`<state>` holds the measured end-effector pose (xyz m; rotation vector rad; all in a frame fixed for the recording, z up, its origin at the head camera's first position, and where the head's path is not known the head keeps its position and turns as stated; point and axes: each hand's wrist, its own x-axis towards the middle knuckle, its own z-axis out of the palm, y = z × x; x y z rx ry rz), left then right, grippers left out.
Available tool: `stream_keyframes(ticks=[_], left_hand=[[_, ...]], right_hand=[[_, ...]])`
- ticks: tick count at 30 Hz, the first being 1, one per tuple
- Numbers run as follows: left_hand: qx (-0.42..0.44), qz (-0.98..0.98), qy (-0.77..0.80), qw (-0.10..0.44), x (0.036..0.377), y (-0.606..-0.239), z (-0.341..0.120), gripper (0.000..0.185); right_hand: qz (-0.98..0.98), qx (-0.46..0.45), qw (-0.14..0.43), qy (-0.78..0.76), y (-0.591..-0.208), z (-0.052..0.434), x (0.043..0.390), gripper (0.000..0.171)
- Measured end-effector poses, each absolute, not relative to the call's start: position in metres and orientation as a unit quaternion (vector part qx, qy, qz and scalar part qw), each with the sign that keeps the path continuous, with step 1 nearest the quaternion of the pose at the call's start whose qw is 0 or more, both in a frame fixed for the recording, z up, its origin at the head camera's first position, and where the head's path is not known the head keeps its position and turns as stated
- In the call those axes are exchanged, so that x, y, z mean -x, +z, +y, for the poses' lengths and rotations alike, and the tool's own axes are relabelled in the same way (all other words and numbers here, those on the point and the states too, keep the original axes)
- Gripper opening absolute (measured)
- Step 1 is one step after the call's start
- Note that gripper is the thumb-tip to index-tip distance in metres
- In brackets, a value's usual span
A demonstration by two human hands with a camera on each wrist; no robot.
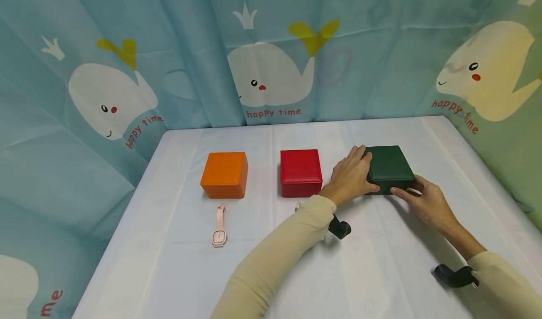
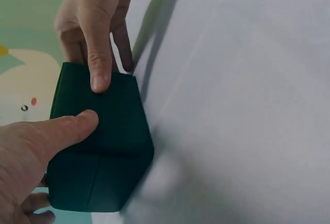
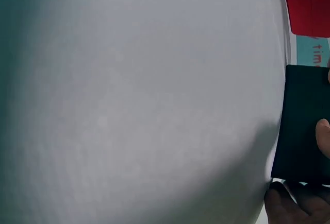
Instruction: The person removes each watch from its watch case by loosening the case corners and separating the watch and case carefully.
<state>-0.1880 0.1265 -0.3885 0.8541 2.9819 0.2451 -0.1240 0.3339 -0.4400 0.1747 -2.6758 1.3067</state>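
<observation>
Left hand [image 1: 350, 177] and right hand [image 1: 428, 205] gripped a closed green box [image 1: 388, 163].
It stood near the bench's [image 1: 182, 272] far-right corner, contents hidden.

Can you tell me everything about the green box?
The green box is dark green and squarish, with a flat, slightly shiny top and rounded-looking edges. It looks covered in something like leather. It's closed, so its inside is hidden. It looks upright on the white table, to the right of the red box. The left hand and right hand hold its sides, with both thumbs on its front.
</observation>
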Motion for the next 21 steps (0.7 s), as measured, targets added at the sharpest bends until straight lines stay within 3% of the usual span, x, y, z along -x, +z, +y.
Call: stream_keyframes(ticks=[7,13,21], left_hand=[[-0.316,0.948,-0.023,-0.019,0.195,-0.379,0.126,0.094],[-0.325,0.945,-0.018,0.021,0.199,-0.370,0.129,0.088],[-0.329,0.944,-0.006,0.004,0.204,-0.369,0.132,0.064]], right_hand=[[-0.908,-0.066,0.101,0.402,-0.437,0.333,0.129,0.063],[-0.922,-0.065,0.094,0.370,-0.433,0.337,0.129,0.062],[-0.933,-0.071,0.091,0.339,-0.432,0.339,0.127,0.062]])
